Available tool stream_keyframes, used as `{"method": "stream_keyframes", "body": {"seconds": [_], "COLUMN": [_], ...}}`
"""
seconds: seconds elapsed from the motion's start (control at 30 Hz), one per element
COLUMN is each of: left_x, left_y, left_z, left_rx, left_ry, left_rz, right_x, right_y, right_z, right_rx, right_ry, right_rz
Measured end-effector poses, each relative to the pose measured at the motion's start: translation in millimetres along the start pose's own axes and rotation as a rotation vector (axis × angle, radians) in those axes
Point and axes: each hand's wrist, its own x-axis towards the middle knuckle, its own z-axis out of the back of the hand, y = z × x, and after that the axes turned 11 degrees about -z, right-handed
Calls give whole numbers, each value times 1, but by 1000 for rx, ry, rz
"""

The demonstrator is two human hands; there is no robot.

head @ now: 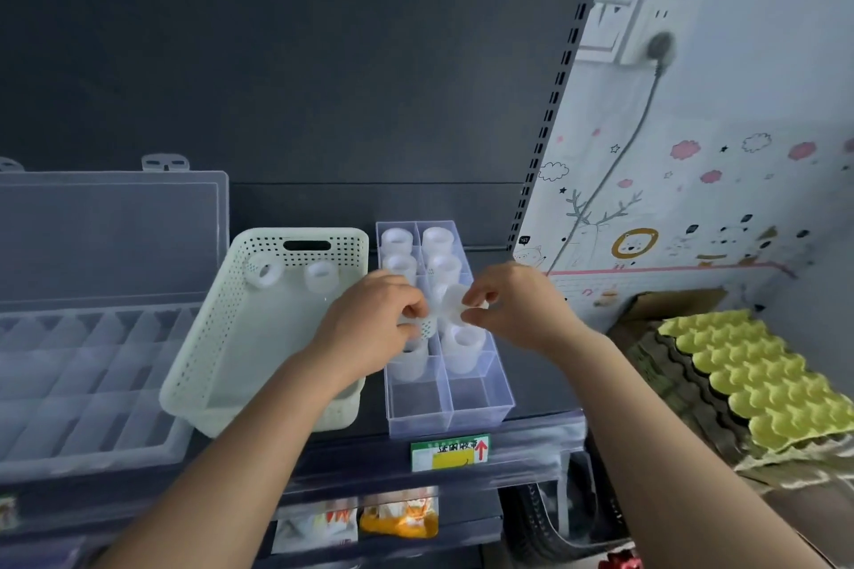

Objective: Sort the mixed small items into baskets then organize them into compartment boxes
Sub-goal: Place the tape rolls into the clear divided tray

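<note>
Perforated matt plastic basket (222, 337), glossy clear plastic compartment box (480, 402)

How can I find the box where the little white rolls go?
On the dark shelf, find the white holey basket in the middle. Just right of it stands a narrow clear box. Unlike the big flat case on the far left, it has two rows of deep pockets with white rolls inside.
</note>
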Motion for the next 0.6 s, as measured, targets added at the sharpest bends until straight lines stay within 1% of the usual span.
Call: {"method": "stream_keyframes", "body": {"seconds": [0.1, 0.23, 0.4, 0.5, 0.6], "left_x": [-2, -10, -20, -24, -24], "left_y": [-6, -13, -18, -19, -20], "left_z": [3, 10, 9, -2, -11], "left_rx": [-41, -80, -59, -36, 4], "left_ry": [18, 81, 255, 321, 348], "left_rz": [-26, -58, -49, -51, -61], "right_x": [-5, -10, -18, -23, -25], "right_y": [-1, 0, 3, 4, 4], "right_z": [6, 14, 14, 7, -4], "right_rx": [8, 4, -71, -109, -147], "right_ry": [101, 229, 444, 505, 511], "right_rz": [13, 32, 9, 7, 13]}}
